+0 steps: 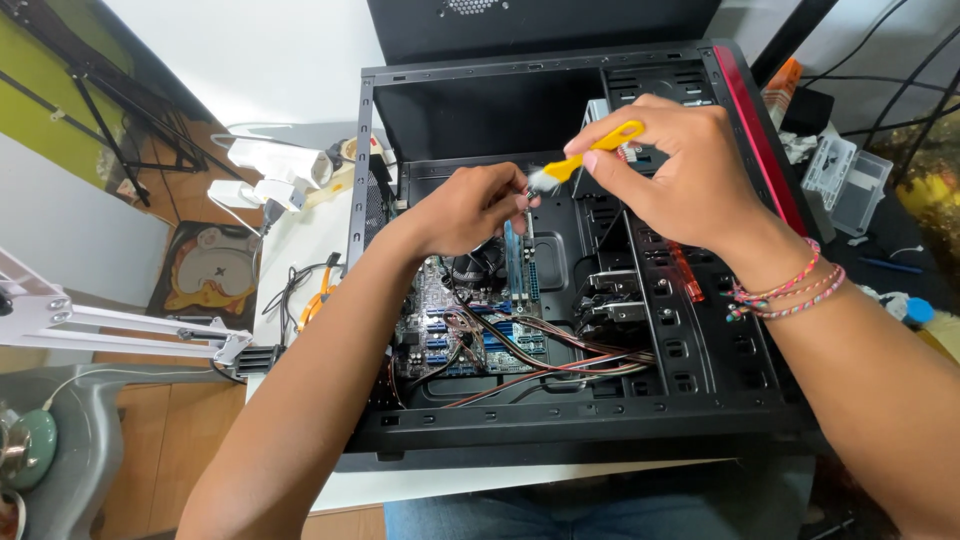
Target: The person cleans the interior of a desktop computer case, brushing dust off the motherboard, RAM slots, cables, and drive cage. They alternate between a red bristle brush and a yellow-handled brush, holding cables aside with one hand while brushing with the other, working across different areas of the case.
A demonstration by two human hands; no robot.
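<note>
Yellow brush [590, 150] in right hand [680, 170]

both forearms stretched forward, converging; left hand [468, 208] curled, fingertips pinched downward; right hand [672, 165] higher, fingers closed in a pinch grip, wrist bent, beaded bracelets around it.

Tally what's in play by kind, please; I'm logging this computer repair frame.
Hands: 2, left hand, right hand
Yellow-handled brush: 1
Upright memory stick: 1
Open computer case: 1
Motherboard: 1
Total: 6
</note>
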